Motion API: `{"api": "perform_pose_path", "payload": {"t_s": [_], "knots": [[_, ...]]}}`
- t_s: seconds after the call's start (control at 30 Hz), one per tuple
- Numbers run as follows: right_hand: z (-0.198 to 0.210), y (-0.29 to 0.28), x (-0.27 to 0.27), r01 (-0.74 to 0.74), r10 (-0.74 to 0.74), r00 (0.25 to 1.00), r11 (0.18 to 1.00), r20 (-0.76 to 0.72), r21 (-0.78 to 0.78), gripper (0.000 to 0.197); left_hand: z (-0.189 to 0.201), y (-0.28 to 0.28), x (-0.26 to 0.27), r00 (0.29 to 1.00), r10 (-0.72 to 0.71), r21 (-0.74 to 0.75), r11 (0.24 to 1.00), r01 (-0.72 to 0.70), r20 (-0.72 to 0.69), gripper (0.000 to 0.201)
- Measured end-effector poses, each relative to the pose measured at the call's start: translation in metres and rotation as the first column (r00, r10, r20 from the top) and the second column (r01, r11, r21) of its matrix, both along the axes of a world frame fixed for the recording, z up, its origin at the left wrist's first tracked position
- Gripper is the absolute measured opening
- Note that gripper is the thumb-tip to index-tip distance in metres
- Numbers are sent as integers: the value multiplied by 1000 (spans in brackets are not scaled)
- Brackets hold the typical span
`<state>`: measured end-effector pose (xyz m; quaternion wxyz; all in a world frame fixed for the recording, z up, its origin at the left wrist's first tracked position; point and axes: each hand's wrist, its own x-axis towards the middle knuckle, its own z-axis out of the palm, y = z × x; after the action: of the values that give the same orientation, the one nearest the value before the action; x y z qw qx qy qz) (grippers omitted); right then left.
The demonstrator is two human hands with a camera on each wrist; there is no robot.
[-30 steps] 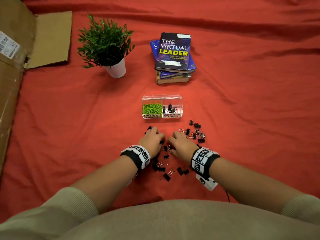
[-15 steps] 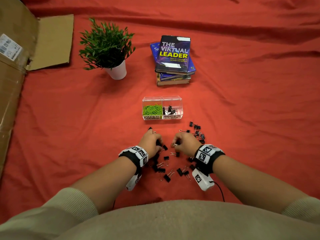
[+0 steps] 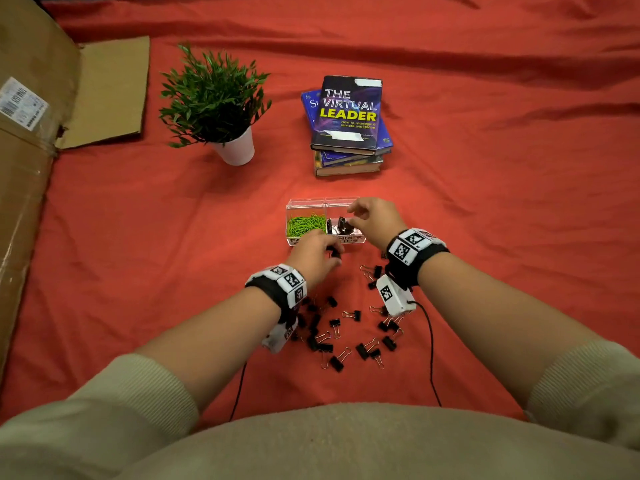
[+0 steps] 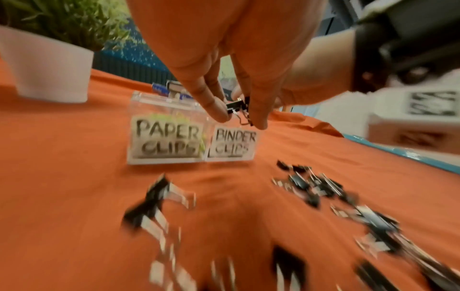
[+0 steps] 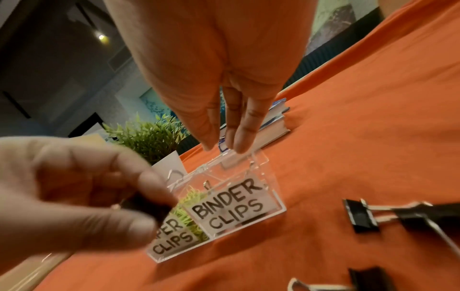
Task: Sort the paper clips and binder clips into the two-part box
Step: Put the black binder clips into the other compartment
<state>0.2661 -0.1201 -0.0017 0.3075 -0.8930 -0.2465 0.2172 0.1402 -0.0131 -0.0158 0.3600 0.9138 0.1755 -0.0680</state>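
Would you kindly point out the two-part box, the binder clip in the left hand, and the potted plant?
two-part box (image 5: pixel 225 213): right wrist view, on the BINDER CLIPS label of its front wall.
binder clip (image 4: pixel 234 106): left wrist view, on its black body between the fingertips.
potted plant (image 3: pixel 237 150): head view, on its white pot.

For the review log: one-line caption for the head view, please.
Right hand open over the binder-clip side of the clear two-part box; left hand pinches a binder clip just before it.

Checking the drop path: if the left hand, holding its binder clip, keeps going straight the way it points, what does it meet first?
Probably the two-part box, at its binder-clips half, with the right hand already above it; depth is unclear.
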Motion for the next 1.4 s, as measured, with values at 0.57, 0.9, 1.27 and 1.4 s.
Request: {"api": "perform_pose_path", "payload": {"t_s": [0.57, 0.9, 1.27, 1.4], "knots": [[-55, -70, -40, -224, 289, 953, 878, 94, -422, 51, -5, 12, 47, 987, -159, 223, 963, 152, 14, 22], [-56, -63, -46, -122, 116, 992, 961, -40, -247, 12, -28, -19, -41, 924, -278, 189, 924, 332, -264, 27], [-52, -62, -54, -137, 114, 987, 967, -117, -215, 12, -35, -11, -54, 972, -152, 175, 967, 183, -179, 21], [-49, -64, -50, -1, -37, 959, 991, -280, -136, 15, -29, 12, -50, 992, 38, 229, 973, -9, -119, 34]]}}
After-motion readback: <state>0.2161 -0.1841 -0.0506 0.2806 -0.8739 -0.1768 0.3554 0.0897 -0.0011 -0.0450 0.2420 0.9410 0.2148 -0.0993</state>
